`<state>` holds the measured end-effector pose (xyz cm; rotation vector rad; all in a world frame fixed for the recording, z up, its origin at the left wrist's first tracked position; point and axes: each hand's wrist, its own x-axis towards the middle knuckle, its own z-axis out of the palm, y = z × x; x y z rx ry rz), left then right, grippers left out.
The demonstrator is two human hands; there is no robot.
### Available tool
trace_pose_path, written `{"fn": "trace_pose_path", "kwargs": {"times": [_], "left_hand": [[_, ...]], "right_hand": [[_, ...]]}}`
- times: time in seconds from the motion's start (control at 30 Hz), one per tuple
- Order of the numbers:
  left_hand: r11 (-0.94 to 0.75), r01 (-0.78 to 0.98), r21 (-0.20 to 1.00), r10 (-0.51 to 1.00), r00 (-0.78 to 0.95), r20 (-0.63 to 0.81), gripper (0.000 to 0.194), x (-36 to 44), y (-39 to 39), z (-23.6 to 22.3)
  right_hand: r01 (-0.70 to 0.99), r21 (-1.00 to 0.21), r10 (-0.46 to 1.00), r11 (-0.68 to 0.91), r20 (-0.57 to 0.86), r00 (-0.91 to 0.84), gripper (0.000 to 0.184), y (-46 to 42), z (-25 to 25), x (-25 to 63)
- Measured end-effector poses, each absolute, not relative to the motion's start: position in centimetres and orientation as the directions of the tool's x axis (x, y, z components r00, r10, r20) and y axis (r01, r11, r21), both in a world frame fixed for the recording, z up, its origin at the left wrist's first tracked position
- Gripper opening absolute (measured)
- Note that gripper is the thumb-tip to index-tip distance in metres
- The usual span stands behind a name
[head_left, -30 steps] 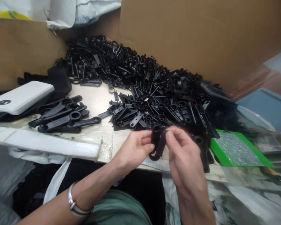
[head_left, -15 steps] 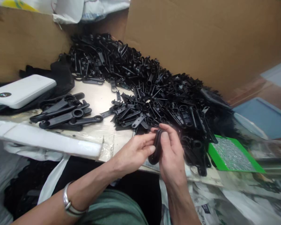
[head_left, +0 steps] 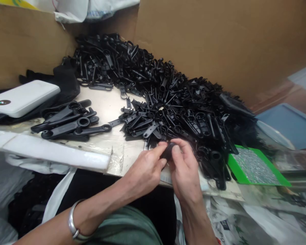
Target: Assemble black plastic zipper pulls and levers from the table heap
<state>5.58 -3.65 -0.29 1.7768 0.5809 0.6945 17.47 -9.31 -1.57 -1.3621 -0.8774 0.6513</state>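
A big heap of black plastic parts (head_left: 173, 98) covers the far and right side of the table (head_left: 107, 109), against the cardboard wall (head_left: 206, 44). On the left lies a small group of longer black handles (head_left: 68, 124), and further left a white power bank (head_left: 21, 98) on dark cloth. At the right near edge sits a green tray (head_left: 257, 166) with small shiny pieces. A white strip (head_left: 51, 154) runs along the near left edge.

One black part (head_left: 168, 150) is held between both hands at the near edge of the table, just in front of the heap. It is mostly hidden by the fingers. The left hand (head_left: 145, 170) pinches it from the left side, the right hand (head_left: 185, 168) closes on it from the right with the thumb on top. Both forearms come from below, and the left wrist wears a silver bracelet (head_left: 73, 226)
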Motion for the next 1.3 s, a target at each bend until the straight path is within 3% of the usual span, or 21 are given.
{"fn": "trace_pose_path", "kwargs": {"times": [0.3,0.43,0.57,0.7,0.83,0.93,1.0,1.2,1.3], "left_hand": [[-0.276,0.024,0.961,0.657,0.734,0.17,0.037,5.3,-3.5,-1.0],[-0.327,0.015,0.945,0.669,0.71,0.22,0.043,5.4,-3.6,-0.9],[-0.373,0.047,0.927,0.68,0.694,0.238,0.035,5.4,-3.7,-0.7],[-0.326,0.097,0.94,0.712,0.679,0.176,0.039,5.4,-3.4,-0.9],[-0.093,-0.026,0.995,0.739,0.669,0.087,0.044,5.4,-3.2,-1.3],[-0.04,-0.087,0.995,0.722,0.687,0.089,0.04,5.3,-3.1,-1.1],[-0.091,-0.072,0.993,0.697,0.707,0.115,0.037,5.1,-3.1,-0.7],[-0.272,0.011,0.962,0.61,0.776,0.164,0.022,4.0,-3.0,0.6],[-0.383,0.085,0.92,0.583,0.795,0.169,0.02,3.8,-2.7,0.8]], "right_hand": [[0.109,-0.99,0.854,0.087,0.13,0.504,0.027,-9.6,-2.0,17.7],[0.364,-0.928,0.78,0.076,0.283,0.558,0.02,-10.3,-1.2,17.4],[0.584,-0.811,0.689,0.016,0.433,0.582,0.018,-10.7,-0.7,16.9],[0.43,-0.896,0.736,0.111,0.365,0.57,0.018,-10.1,-1.5,17.2],[0.158,-0.975,0.835,0.158,0.217,0.505,0.017,-9.5,-2.0,17.8],[0.001,-0.986,0.9,0.165,0.151,0.41,0.024,-9.5,-1.4,18.0],[0.021,-0.988,0.921,0.156,0.153,0.358,0.024,-9.7,-0.5,18.1],[0.365,-0.914,0.896,0.177,0.303,0.324,0.016,-10.8,1.1,17.9],[0.371,-0.9,0.867,0.228,0.361,0.343,0.013,-10.7,0.4,17.7]]}}
